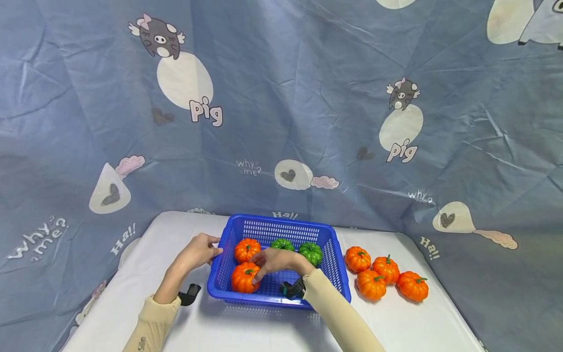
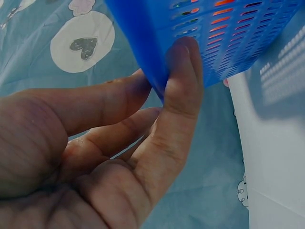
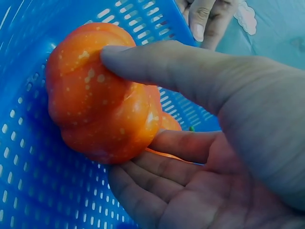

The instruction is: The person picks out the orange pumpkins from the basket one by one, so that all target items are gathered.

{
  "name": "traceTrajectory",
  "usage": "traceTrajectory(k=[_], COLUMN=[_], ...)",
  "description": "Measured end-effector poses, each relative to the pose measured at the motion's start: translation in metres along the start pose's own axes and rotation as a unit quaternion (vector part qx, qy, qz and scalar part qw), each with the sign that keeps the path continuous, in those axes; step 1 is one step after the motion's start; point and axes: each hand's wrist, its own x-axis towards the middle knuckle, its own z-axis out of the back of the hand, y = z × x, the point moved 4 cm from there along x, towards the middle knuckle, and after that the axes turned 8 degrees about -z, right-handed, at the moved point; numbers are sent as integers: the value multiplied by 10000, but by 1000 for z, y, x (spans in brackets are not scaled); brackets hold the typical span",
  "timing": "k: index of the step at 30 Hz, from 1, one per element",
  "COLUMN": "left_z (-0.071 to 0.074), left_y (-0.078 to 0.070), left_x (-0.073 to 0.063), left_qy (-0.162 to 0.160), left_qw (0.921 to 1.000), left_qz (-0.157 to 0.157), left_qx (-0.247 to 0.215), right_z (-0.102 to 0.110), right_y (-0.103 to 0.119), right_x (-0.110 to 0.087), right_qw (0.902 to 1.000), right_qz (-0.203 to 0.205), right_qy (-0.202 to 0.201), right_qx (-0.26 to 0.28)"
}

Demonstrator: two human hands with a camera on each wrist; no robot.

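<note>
My left hand [image 1: 200, 250] pinches the left rim of a blue perforated plastic basket [image 1: 215, 274]; the left wrist view shows thumb and fingers on either side of the rim [image 2: 153, 78]. Inside the basket, my right hand [image 1: 278, 260] holds an orange toy pumpkin [image 1: 244, 277] near the front left corner. In the right wrist view the thumb lies on one side of this pumpkin [image 3: 95, 95] and the fingers bend against the other. Just behind it sits a second orange pumpkin [image 1: 247, 249]. Two green pumpkins [image 1: 311, 253] lie farther back, one partly hidden by my right hand.
Several orange pumpkins [image 1: 371, 284] stand in a group on the white tabletop [image 1: 382, 327], right of the basket. A blue-grey cloth [image 1: 264, 122] with pig prints hangs behind and beside the table. Each wrist carries a dark strapped device [image 1: 190, 294].
</note>
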Motion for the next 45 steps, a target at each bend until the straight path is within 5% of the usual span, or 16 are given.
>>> traceTrajectory(k=[14,23,33,45], left_z=[-2,-3,-2,-1], left_y=[-1,-1,0,-2], left_x=[1,1,0,-2], left_qy=[3,13,-6,-14], left_qw=[10000,10000,9999,9999], left_qz=[-93,-56,-58,-84], left_qx=[-31,-80,-90,-98], right_z=[15,32,55,82], right_y=[-12,-22,-44,-112], right_x=[-21,-56,-120,-209], right_qw=[9978,9909,9772,9455], right_qz=[44,20,-29,-591], right_qy=[-587,-1027,-1837,-2870], right_qx=[299,872,1064,1418])
